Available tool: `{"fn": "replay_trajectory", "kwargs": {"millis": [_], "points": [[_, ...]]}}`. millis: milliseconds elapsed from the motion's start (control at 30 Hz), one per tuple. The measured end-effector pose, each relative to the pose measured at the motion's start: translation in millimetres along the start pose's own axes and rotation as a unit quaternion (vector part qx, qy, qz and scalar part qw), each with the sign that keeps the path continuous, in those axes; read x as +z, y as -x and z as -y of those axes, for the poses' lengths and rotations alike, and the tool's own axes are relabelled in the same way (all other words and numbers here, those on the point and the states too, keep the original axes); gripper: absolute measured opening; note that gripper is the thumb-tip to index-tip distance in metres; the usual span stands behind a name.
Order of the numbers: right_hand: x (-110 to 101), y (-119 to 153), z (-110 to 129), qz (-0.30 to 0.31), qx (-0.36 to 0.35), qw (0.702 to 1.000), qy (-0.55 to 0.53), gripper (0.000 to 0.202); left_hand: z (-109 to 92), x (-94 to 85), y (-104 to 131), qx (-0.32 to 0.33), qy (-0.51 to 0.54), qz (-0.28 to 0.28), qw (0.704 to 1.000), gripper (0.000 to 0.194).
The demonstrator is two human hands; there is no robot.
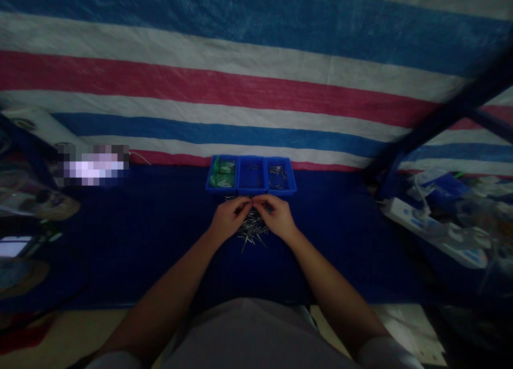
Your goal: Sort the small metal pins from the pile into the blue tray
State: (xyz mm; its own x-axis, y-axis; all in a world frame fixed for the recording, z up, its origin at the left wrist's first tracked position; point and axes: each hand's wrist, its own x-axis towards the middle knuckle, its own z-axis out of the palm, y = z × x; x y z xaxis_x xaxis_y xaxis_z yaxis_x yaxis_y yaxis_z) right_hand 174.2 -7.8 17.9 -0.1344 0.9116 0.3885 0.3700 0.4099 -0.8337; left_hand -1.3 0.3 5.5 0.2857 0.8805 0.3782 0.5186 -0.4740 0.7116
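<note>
Possibly the L hand (pixel 227 219) & R hand (pixel 279 217), fingertips pinched, contents unclear, could scatter the thin silver metal pins (pixel 252 231) b/c they're loosely heaped right below.

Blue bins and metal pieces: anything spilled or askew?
One oddity: thin metal pieces lie in a loose, criss-crossed heap on the table, outside the blue bins. Possibly a spill, possibly just a working pile. The bins sit neatly side by side.
</note>
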Motion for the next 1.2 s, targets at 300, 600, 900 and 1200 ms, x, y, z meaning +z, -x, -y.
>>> {"fn": "replay_trajectory", "kwargs": {"millis": [300,600,900,1200], "points": [[-2.6,-1.7,4.0,0.002,-0.022,1.0,0.023,0.013,-1.4,-1.3,0.0,-0.004,-0.006,-0.005,1.0,0.022],[-1.7,-1.6,3.6,-0.007,-0.006,1.0,0.022,0.013,1.4,0.8,0.6,-0.009,0.011,-0.025,1.0,0.018],[-0.4,-0.4,1.8,0.001,-0.015,0.999,0.03,0.012,-1.4,-1.6,1.1,-0.01,0.01,-0.02,1.0,0.023],[-2.1,-0.8,5.5,0.006,-0.027,0.999,0.041,0.012,-0.4,0.7,1.9,-0.022,0.025,-0.024,0.999,0.02]]}}
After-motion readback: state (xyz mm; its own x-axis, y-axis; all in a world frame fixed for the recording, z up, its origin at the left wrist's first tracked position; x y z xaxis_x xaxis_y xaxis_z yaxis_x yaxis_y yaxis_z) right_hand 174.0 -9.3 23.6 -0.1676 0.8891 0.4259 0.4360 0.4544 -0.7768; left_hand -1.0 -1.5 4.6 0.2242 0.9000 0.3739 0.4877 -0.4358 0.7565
